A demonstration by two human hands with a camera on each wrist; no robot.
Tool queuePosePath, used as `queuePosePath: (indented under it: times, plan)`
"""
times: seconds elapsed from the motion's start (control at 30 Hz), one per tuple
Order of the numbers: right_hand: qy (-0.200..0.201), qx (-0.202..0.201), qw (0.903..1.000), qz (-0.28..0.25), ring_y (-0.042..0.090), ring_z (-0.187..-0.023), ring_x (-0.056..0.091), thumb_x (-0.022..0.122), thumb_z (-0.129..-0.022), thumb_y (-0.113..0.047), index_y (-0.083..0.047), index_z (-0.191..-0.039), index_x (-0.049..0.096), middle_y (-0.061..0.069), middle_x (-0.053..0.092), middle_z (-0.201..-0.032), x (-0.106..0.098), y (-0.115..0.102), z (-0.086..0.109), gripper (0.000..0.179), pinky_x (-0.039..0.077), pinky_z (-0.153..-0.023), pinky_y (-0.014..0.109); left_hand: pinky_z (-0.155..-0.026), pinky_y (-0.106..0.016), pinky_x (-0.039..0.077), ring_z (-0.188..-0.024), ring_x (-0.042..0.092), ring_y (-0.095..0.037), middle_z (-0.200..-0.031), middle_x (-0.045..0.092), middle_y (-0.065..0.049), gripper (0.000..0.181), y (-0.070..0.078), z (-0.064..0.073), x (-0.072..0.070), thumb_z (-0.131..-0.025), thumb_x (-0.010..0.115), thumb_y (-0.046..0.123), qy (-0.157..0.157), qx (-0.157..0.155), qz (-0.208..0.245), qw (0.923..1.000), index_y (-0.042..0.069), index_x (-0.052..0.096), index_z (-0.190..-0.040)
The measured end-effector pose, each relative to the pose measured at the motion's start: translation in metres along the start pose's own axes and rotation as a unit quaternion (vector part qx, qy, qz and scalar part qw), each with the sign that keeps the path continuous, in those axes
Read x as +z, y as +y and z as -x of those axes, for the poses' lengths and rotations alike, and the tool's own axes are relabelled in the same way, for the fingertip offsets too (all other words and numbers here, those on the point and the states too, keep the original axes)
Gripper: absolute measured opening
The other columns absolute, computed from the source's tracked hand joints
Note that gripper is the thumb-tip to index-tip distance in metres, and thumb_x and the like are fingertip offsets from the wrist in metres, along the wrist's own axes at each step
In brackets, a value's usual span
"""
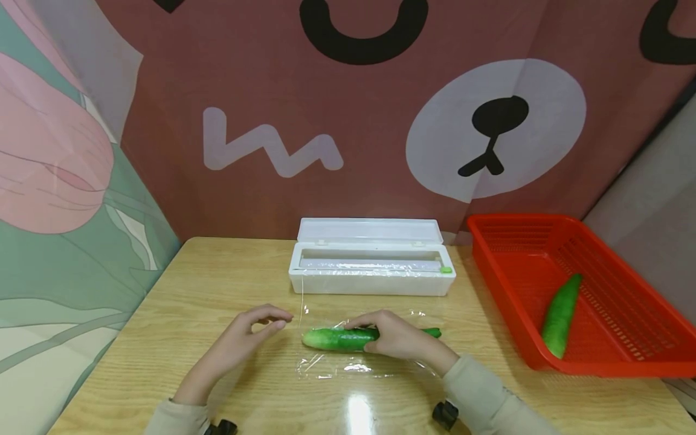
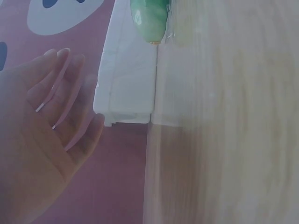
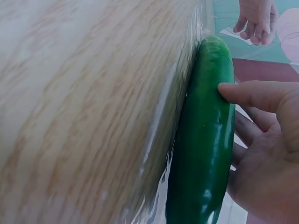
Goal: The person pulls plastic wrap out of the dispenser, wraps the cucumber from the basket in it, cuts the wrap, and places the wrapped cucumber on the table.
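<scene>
Gripped the cucumber (image 1: 338, 339) by its sides with the curled fingers of the right hand (image 1: 400, 336), apparently to steady it on the cling film (image 1: 356, 367) spread over the desk (image 1: 234, 263). Held the left hand (image 1: 244, 336) near the pale end, with empty fingers loosely bent, presumably for clearance. Positioned the cling-film dispenser (image 1: 370, 286) behind, with lid (image 1: 370, 231) raised, seemingly for access.

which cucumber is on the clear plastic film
The cucumber held by the right hand; the other cucumber lies in the red basket.
</scene>
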State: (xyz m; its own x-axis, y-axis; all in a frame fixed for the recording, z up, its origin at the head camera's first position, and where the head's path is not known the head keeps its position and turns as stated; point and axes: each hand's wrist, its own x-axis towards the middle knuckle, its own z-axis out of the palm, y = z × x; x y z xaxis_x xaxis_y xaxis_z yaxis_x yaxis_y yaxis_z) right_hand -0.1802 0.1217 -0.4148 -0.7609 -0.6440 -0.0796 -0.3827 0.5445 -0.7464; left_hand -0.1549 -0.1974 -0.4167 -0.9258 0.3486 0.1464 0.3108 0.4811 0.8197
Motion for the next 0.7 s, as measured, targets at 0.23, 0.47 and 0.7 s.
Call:
queuePosePath:
  times: [0.23, 0.47, 0.7]
  plan:
    - [0.006, 0.006, 0.9999, -0.015, 0.032, -0.12, 0.057, 0.073, -0.083, 0.003, -0.014, -0.127, 0.068, 0.008, 0.064, -0.13, -0.001, 0.003, 0.002, 0.047, 0.046, -0.099, 0.052, -0.098, -0.051, 0.043, -0.112, 0.059, -0.015, -0.112, 0.068, 0.014, 0.026, 0.005, 0.002, -0.002, -0.099, 0.061, 0.034, 0.008, -0.006, -0.008, 0.9999, 0.016, 0.072, -0.114]
    - [0.035, 0.002, 0.9986, -0.039, 0.026, -0.115, 0.06, 0.074, -0.087, -0.003, -0.011, -0.128, 0.067, 0.003, 0.066, -0.125, -0.008, 0.008, 0.008, 0.042, 0.047, -0.099, 0.051, -0.098, -0.05, 0.044, -0.111, 0.059, -0.012, -0.112, 0.068, 0.013, 0.024, 0.01, 0.003, -0.001, -0.099, 0.06, 0.034, 0.001, 0.006, -0.015, 0.9999, 0.019, 0.072, -0.114]
    - [0.064, -0.004, 0.997, -0.043, 0.028, -0.117, 0.059, 0.072, -0.088, -0.003, -0.009, -0.127, 0.066, 0.003, 0.067, -0.125, -0.017, 0.008, 0.021, 0.04, 0.046, -0.099, 0.051, -0.098, -0.054, 0.044, -0.111, 0.06, -0.014, -0.113, 0.068, 0.012, 0.025, 0.016, 0.001, 0.007, -0.099, 0.059, 0.033, -0.027, 0.026, -0.01, 0.9993, 0.017, 0.072, -0.114]
